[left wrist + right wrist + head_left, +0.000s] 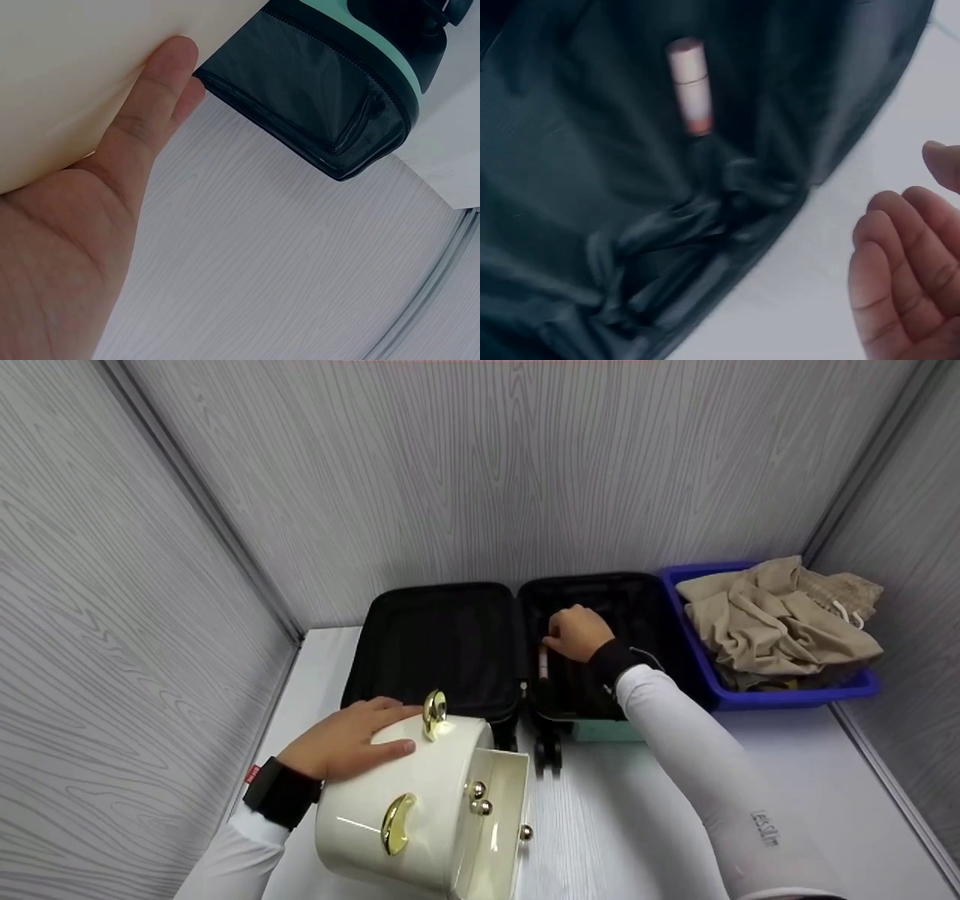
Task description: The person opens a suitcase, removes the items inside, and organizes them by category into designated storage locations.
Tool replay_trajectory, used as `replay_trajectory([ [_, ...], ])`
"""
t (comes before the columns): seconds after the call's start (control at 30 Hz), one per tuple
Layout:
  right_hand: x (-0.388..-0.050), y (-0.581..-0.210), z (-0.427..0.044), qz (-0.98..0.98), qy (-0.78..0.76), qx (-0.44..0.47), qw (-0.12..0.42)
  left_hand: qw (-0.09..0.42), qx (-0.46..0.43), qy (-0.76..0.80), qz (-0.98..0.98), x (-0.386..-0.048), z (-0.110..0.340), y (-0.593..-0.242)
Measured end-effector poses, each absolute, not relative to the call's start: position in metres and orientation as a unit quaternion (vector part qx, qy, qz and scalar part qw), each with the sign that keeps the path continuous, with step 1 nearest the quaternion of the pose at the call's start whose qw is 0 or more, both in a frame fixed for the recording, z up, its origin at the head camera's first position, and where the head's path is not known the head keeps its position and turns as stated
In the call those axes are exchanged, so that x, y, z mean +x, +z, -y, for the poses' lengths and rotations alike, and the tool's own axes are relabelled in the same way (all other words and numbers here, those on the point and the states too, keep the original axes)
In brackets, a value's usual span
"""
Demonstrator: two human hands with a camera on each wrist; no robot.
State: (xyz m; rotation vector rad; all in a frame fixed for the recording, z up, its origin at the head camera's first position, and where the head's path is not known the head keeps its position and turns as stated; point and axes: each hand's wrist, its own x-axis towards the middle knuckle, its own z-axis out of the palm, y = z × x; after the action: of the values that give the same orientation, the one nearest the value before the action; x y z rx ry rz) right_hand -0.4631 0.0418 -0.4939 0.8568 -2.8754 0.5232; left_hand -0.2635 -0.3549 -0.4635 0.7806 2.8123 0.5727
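Observation:
My left hand (352,742) lies with extended fingers across the glossy cream storage box (360,810), which has gold handles and is tilted. A drawer (514,787) with a round knob is pulled out on its right side. In the left wrist view the fingers (142,112) touch the box's smooth wall. My right hand (581,633) is over the right half of the open black suitcase (600,585), beside a small pinkish tube (544,661). The right wrist view shows the tube (690,86) on the dark lining, apart from loosely curled fingers that hold nothing.
A blue basket (787,699) with beige clothing (772,622) stands against the suitcase's right side. The suitcase's left half (442,645) lies open behind the box. Its wheels (548,754) face me. Grey wood-grain walls (480,472) enclose the white surface.

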Motion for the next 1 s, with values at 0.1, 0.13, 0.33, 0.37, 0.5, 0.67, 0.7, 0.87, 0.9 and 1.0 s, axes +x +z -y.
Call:
replay_trajectory([
  [0.1, -0.472, -0.511, -0.044, 0.948, 0.148, 0.279, 0.047, 0.083, 0.262, 0.189, -0.943, -0.263, 0.355, -0.463],
  [0.13, -0.474, -0.516, -0.044, 0.948, 0.141, 0.282, 0.048, 0.082, 0.261, 0.189, -0.943, -0.263, 0.355, -0.462],
  [0.33, -0.483, -0.540, -0.037, 0.942, 0.094, 0.314, 0.066, 0.080, 0.256, 0.193, -0.944, -0.260, 0.355, -0.460],
  [0.37, -0.483, -0.543, -0.035, 0.942, 0.083, 0.317, 0.065, 0.080, 0.255, 0.192, -0.944, -0.259, 0.355, -0.460],
  [0.5, -0.478, -0.546, -0.028, 0.946, 0.041, 0.321, 0.016, 0.080, 0.252, 0.189, -0.946, -0.257, 0.354, -0.459],
  [0.67, -0.466, -0.546, -0.025, 0.949, 0.012, 0.306, -0.081, 0.080, 0.254, 0.190, -0.945, -0.258, 0.354, -0.460],
  [0.7, -0.465, -0.547, -0.025, 0.949, 0.005, 0.298, -0.102, 0.080, 0.255, 0.190, -0.945, -0.258, 0.354, -0.460],
  [0.87, -0.464, -0.558, -0.023, 0.950, -0.032, 0.259, -0.174, 0.079, 0.256, 0.193, -0.944, -0.260, 0.354, -0.461],
  [0.9, -0.464, -0.560, -0.023, 0.949, -0.041, 0.257, -0.177, 0.080, 0.256, 0.194, -0.944, -0.260, 0.354, -0.462],
  [1.0, -0.468, -0.572, -0.024, 0.946, -0.057, 0.259, -0.188, 0.082, 0.256, 0.196, -0.943, -0.261, 0.354, -0.463],
])
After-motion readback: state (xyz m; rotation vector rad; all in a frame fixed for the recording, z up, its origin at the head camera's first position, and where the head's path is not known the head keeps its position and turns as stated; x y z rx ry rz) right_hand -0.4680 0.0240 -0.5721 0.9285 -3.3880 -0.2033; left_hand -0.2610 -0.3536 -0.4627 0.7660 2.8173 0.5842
